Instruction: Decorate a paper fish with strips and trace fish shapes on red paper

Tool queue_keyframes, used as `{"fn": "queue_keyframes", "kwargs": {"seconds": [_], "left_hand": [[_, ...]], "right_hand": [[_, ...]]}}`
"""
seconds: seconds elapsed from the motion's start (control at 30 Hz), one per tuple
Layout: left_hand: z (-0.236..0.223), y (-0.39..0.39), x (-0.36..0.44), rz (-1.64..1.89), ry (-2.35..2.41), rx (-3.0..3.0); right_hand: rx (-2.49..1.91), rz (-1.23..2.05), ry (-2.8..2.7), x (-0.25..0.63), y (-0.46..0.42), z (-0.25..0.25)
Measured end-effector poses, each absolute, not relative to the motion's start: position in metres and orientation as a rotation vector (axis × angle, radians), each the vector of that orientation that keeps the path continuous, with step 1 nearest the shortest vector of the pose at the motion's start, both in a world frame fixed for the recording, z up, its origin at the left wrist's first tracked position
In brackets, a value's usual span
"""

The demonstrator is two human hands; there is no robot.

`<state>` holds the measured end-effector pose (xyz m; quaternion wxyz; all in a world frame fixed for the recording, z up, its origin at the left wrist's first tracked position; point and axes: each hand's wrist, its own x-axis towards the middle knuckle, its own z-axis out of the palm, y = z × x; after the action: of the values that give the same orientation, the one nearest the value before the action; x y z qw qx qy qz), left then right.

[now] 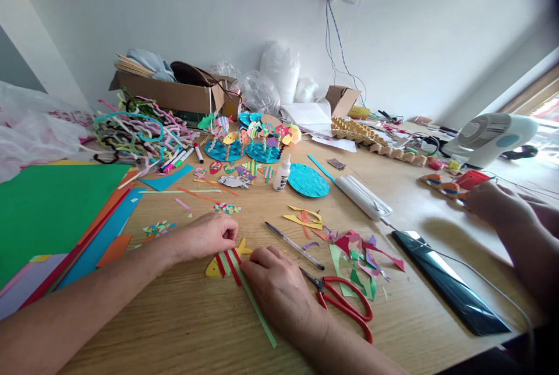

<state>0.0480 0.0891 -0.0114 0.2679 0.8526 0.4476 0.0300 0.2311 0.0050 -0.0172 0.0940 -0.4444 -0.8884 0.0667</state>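
A yellow paper fish (212, 269) lies flat on the table before me, crossed by short red and pale green strips. A long light green paper strip (261, 321) runs over it toward the table's near side. My left hand (213, 234) is closed at the upper end of the strips, its fingertips pinched on the long green one. Curled fingers of my right hand (279, 285) press on the fish's right side, beside the strip; their tips are partly hidden. Red-handled scissors (345, 299) lie to the right of that hand, and a pen (294, 245) lies beyond it.
Coloured paper sheets (65, 206) are stacked at left. Paper scraps (358, 258), a black glossy device (449, 282) and a white power strip (363, 195) lie at right. Behind stand a glue bottle (282, 174) and a blue disc (308, 180). Another person's hand (491, 203) works at far right.
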Motion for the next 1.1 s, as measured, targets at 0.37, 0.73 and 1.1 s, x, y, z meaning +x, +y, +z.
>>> {"fn": "queue_keyframes", "kwargs": {"seconds": [0.37, 0.73, 1.1], "left_hand": [[-0.008, 0.088, 0.048, 0.057, 1.213, 2.323], [-0.004, 0.087, 0.051, 0.028, 1.230, 2.325], [0.002, 0.085, 0.054, 0.009, 1.285, 2.293]], "right_hand": [[-1.303, 0.189, -2.631, 0.231, 0.004, -0.016], [-1.299, 0.156, -2.617, 0.231, 0.004, -0.019], [-1.280, 0.290, -2.594, 0.232, -0.002, -0.010]]}}
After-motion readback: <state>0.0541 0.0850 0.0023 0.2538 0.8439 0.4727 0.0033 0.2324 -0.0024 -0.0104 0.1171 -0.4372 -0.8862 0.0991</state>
